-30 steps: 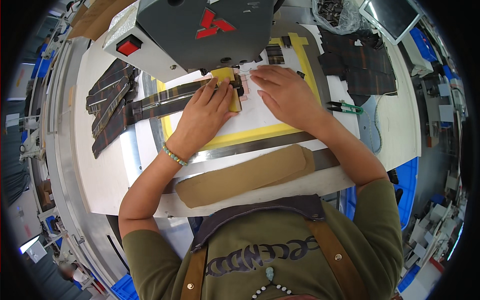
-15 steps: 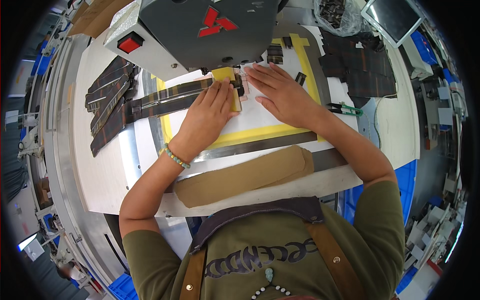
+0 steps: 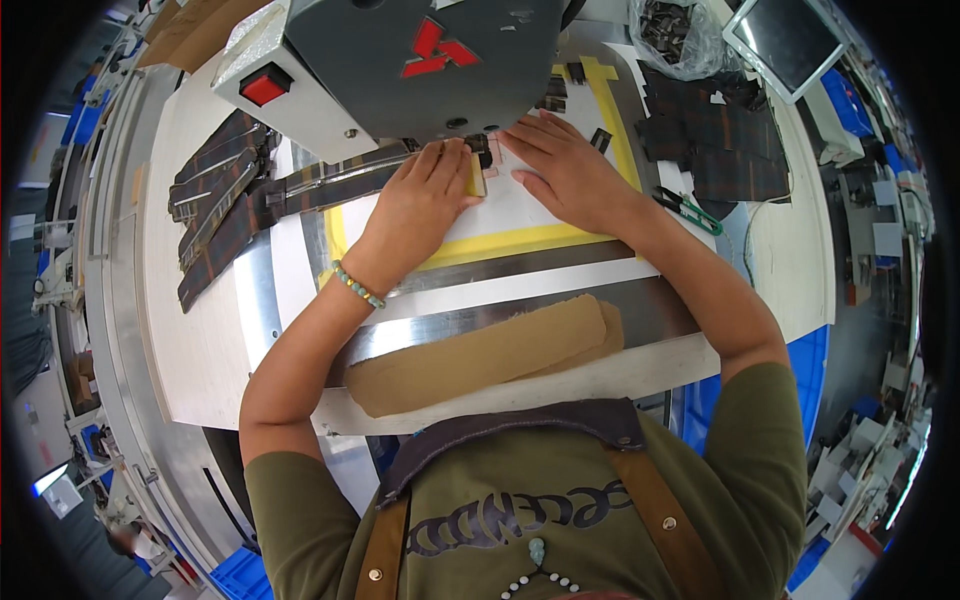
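Head view: left hand (image 3: 420, 207) flat on yellow block (image 3: 478, 178), right hand (image 3: 575, 185) spread; machine head (image 3: 440, 90) overhanging; green snips (image 3: 707, 222) nearby.

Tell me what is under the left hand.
A yellow piece peeks out at the right side of the left hand, and a dark plaid strip runs in toward it from the left. Whatever the hand covers cannot be seen.

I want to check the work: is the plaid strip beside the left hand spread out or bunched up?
Spread out: the plaid strip lies stretched from the plaid pile to the left hand. Under the hand, I cannot tell.
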Demonstrator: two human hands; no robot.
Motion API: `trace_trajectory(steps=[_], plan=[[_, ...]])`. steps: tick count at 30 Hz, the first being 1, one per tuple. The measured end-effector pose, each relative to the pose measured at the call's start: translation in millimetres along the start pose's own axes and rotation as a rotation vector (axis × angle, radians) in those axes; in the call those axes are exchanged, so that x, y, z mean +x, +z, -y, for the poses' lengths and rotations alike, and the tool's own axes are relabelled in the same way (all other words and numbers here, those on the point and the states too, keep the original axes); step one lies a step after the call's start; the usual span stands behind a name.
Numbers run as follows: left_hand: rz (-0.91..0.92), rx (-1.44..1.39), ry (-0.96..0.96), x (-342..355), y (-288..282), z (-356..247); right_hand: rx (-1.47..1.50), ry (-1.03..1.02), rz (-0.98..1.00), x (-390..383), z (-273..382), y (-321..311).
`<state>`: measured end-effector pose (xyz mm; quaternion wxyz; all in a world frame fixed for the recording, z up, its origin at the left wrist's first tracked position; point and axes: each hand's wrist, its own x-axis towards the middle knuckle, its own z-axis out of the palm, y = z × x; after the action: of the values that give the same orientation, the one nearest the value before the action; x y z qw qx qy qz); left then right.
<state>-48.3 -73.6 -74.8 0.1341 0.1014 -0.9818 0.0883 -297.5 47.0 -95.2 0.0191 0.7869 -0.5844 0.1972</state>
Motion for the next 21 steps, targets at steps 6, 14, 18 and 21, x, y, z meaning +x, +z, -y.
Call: trace_trajectory(steps=[6,14,18,21], plan=[[-0.017,-0.028,0.004,-0.8,2.5,3.2,0.011,0.003,-0.007,1.4,1.4,-2.1],[-0.050,-0.016,0.008,0.4,4.4,3.0,0.016,0.021,-0.003,2.3,-0.6,-4.3],[-0.048,-0.013,-0.006,1.7,8.1,5.4,0.018,0.047,0.022,5.5,-3.0,-2.7],[-0.050,-0.020,-0.012,1.3,8.5,5.8,0.014,0.036,0.023,3.5,-3.4,-3.8]])
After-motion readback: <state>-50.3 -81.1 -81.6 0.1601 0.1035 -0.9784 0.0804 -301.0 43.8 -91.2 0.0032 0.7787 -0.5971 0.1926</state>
